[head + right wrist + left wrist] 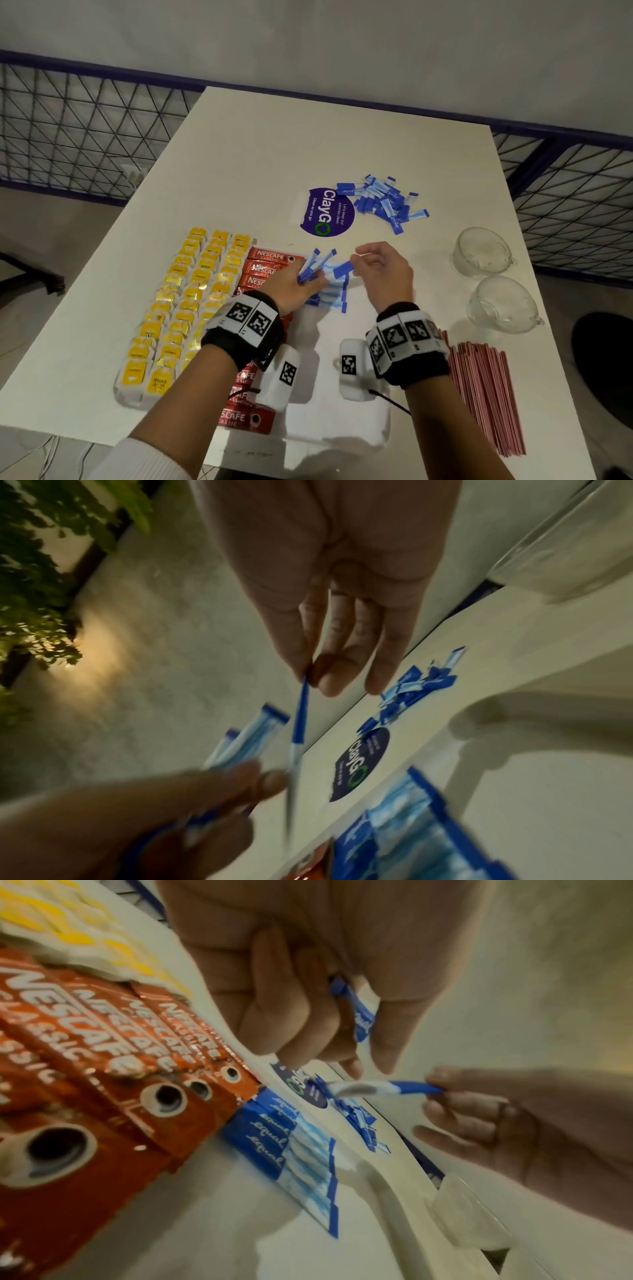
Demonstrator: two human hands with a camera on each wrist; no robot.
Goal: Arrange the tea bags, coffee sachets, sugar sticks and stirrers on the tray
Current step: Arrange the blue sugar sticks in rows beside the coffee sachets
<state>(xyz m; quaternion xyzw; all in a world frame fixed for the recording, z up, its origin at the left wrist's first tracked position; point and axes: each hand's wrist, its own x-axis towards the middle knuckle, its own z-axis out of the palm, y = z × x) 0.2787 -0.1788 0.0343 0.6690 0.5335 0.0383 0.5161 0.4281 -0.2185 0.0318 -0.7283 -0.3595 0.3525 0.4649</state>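
Observation:
My left hand (pixel 310 275) grips several blue sugar sticks (pixel 317 262) above the white tray (pixel 342 431). My right hand (pixel 354 265) pinches the blue end of one sugar stick (pixel 343 269) between thumb and forefinger; the stick's other end reaches my left fingers (pixel 352 1066). Under both hands a short row of sugar sticks (pixel 330 298) lies side by side on the tray. Left of it run a column of red Nescafe sachets (pixel 270 263) and rows of yellow tea bags (pixel 191 291). A loose pile of sugar sticks (pixel 383 202) lies farther back on the table.
A bundle of red stirrers (pixel 483 394) lies on the table right of the tray. Two glass cups (pixel 483 253) (pixel 503 305) stand near the right edge. A round purple ClayGo sticker (pixel 325 212) is beside the loose pile. Wire fencing borders the table.

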